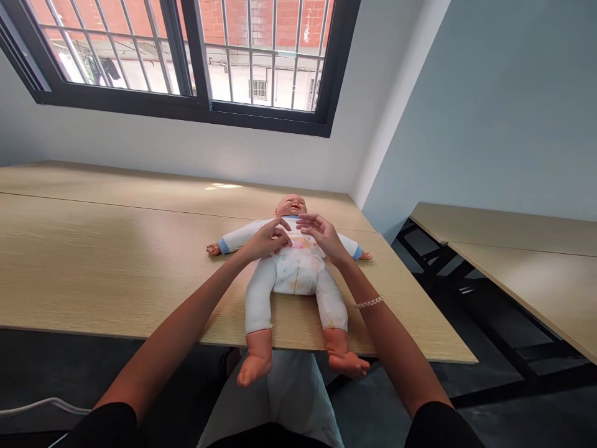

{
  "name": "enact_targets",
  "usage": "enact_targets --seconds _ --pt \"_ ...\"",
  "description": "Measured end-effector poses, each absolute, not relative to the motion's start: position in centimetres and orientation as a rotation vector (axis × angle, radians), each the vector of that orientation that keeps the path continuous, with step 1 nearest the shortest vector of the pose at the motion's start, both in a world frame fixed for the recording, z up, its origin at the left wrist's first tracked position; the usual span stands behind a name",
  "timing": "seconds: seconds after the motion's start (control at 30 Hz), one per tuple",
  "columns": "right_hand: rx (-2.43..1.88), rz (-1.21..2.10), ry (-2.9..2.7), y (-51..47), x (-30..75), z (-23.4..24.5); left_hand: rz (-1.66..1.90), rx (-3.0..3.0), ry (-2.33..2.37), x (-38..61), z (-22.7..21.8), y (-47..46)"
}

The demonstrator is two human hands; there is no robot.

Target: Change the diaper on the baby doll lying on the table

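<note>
A baby doll [295, 206] lies on its back on the wooden table, head toward the window and feet past the near edge. It wears a white top with blue cuffs [242, 234] and a printed front. A white diaper [296, 274] is around its hips. My left hand [270, 239] is over the left side of the doll's chest, its fingers loosely bent and apart. My right hand [321, 234] is over the other side, fingers stretched out and thumb apart. Neither hand shows anything held. Whether the fingertips touch the top cannot be made out.
The table [116, 267] runs far to the left, with a seam along it. A second table [522, 261] with dark metal legs stands to the right, across a gap. Behind is a barred window [200, 112]. A white cable [44, 403] is at lower left.
</note>
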State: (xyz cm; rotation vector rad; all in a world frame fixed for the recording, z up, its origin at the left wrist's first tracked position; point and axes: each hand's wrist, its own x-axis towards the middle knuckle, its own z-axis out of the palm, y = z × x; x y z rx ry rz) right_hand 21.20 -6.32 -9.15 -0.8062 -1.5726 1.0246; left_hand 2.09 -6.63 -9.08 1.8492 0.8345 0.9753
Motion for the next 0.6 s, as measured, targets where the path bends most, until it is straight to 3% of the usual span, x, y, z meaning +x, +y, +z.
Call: enact_targets --seconds 0.3,0.6 --pt "-0.987 0.35 -1.92 -9.2 24.5 -10.5 1.008 2.352 0.879 1.5 -10.0 -7.6" --pt "-0.914 0.344 -2.057 -9.6 24.8 -12.0 1.06 2.481 0.773 0.5 -11.5 -8.1"
